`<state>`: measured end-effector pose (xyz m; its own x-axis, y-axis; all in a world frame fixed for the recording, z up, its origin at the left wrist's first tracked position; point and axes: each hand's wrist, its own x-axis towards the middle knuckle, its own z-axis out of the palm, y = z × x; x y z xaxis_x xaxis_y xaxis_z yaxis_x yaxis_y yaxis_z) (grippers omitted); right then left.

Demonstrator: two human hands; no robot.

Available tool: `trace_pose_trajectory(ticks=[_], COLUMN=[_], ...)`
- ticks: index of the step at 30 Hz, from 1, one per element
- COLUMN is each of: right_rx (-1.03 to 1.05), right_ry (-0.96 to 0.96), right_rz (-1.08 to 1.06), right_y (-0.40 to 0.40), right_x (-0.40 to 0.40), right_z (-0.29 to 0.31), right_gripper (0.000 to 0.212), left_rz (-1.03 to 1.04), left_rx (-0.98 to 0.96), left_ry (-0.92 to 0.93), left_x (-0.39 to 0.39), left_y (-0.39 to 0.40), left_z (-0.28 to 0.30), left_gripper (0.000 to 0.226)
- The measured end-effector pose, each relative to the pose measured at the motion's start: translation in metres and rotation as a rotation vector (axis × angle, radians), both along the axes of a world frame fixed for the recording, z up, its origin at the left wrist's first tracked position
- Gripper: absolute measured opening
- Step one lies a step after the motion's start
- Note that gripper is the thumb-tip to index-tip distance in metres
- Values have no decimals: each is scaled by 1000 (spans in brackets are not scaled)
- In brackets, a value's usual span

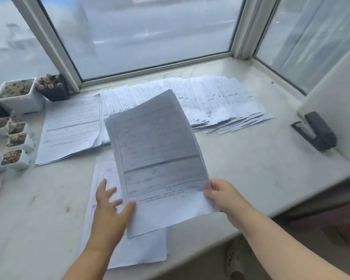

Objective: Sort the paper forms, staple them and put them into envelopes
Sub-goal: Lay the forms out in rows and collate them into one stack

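A thin sheaf of printed forms (pixel 158 150) is lifted above the marble sill, tilted toward me. My right hand (pixel 222 196) pinches its lower right corner. My left hand (pixel 110 205) has its fingers spread, with the thumb touching the sheaf's lower left edge. Under the sheaf lies a flat form (pixel 133 251) near the front edge. A stack of forms (pixel 71 128) sits at the left, and a fanned row of forms (pixel 216 102) spreads along the window. A black stapler (pixel 317 131) lies at the right.
Several small white pots (pixel 18 96) with succulents crowd the sill's left end, with a dark pot (pixel 53 87) behind them. A window frame (pixel 150 69) closes the back. A white wall panel (pixel 331 110) stands just behind the stapler. The sill's front edge (pixel 240 229) runs diagonally at lower right.
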<state>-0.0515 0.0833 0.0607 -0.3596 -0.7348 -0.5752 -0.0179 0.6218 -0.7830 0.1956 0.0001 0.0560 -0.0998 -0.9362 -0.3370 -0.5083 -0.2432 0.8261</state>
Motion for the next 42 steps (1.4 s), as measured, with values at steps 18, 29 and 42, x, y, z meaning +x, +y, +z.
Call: trace_pose_trajectory(ticks=[18, 29, 42], right_rx=[-217, -103, 27], right_ry=[-489, -760, -730], right_rz=[-662, -485, -191], right_y=[-174, -220, -257], right_x=[-401, -431, -358], right_z=[22, -11, -46], right_gripper=[19, 34, 27], left_rz=[-131, -516, -354], left_rx=[-253, -406, -390], left_ry=[-25, -482, -303], left_x=[-361, -456, -404], left_y=[-81, -143, -153], left_z=[-13, -59, -93], left_gripper=[27, 64, 42])
